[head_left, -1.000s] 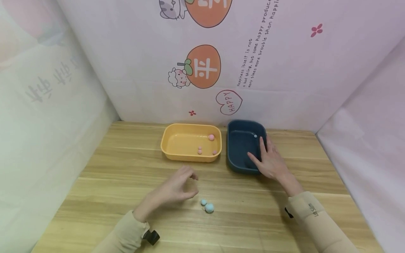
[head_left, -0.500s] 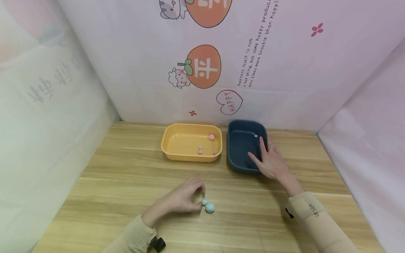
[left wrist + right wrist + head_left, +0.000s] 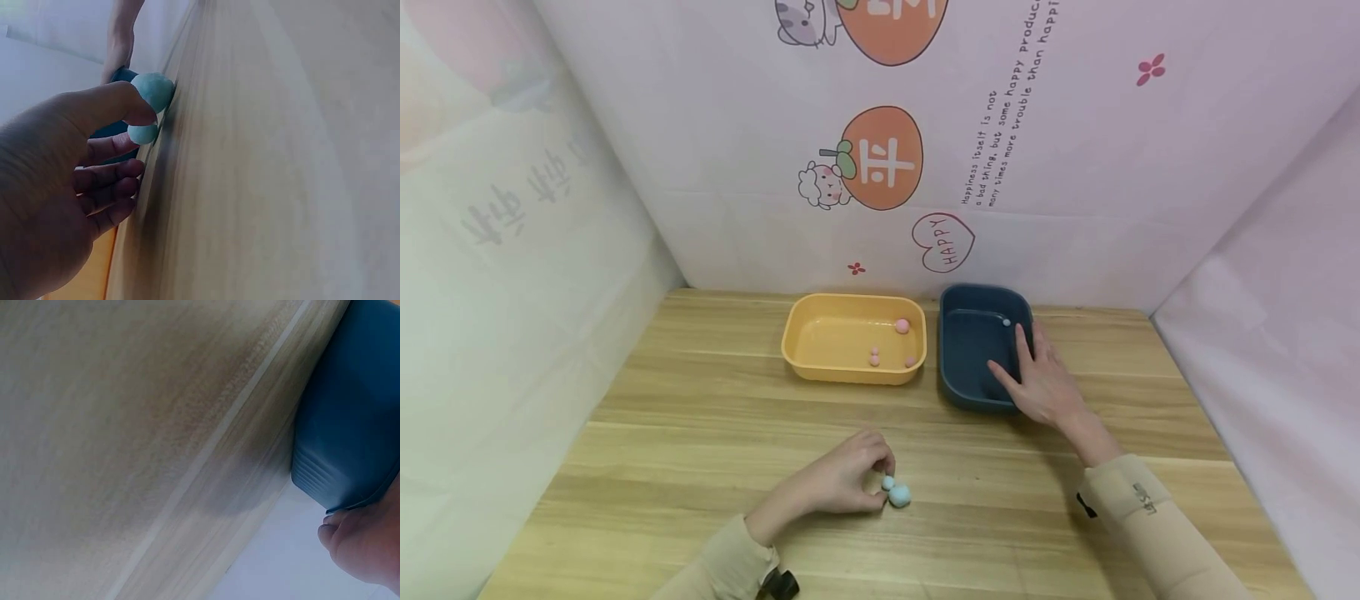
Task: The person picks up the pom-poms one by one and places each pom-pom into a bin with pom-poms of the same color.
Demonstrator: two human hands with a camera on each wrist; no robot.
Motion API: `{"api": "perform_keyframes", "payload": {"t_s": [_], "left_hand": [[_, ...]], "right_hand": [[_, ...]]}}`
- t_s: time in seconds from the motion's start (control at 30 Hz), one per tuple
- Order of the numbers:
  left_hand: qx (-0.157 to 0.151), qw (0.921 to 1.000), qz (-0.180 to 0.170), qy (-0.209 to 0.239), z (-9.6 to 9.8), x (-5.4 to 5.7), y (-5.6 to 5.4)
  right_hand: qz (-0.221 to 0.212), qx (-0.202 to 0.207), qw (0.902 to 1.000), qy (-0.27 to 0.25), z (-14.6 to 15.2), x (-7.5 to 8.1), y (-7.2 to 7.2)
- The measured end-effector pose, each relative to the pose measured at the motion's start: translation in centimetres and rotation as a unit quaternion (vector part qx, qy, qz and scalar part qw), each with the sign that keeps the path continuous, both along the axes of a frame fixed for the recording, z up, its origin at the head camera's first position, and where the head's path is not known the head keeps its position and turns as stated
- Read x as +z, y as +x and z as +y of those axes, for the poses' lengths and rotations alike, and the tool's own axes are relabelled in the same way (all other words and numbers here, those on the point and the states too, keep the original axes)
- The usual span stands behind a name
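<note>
A small light-blue ball (image 3: 888, 482) sits between the thumb and index fingertip of my left hand (image 3: 842, 477), which pinches it at the tabletop. The left wrist view shows the other fingers (image 3: 115, 187) loosely bent beside it. A larger light-blue ball (image 3: 899, 496) touches the small one. My right hand (image 3: 1047, 387) rests on the right wall of a dark-blue box (image 3: 951, 392), thumb and index finger extended inside it. Its other fingers lie at the outer side of the wall. Inside the box, near the index fingertip, lies a tiny pale-blue ball (image 3: 1007, 322).
A yellow box (image 3: 820, 371) stands left of the dark-blue one and holds several pink balls (image 3: 902, 326). Both boxes are on the wood-grain table (image 3: 700, 433), close to the printed cloth (image 3: 737, 233) at the back. Cloth also hangs at both sides.
My left hand has moved right and toward the front, its thumb and index finger closing around the small light-blue ball. Both light-blue balls have shifted slightly. My right hand stays put.
</note>
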State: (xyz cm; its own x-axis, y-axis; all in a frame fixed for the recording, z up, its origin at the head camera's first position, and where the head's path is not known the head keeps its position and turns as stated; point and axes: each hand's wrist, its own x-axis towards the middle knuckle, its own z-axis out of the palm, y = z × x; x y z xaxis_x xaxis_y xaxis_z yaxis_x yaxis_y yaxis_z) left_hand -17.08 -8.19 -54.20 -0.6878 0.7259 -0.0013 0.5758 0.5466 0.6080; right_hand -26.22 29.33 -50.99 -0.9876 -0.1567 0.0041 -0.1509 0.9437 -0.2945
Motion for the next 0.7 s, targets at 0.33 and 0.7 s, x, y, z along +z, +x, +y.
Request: {"api": "perform_keyframes", "payload": {"t_s": [0.33,0.7], "left_hand": [[0.006,0.9998,0.0,0.017,0.0,0.3,0.0],[0.026,0.9987,0.018,0.039,-0.3,1.3,-0.9]], "right_hand": [[0.005,0.0,1.0,0.003,-0.2,0.1,0.1],[0.008,-0.002,1.0,0.004,-0.2,0.2,0.2]]}}
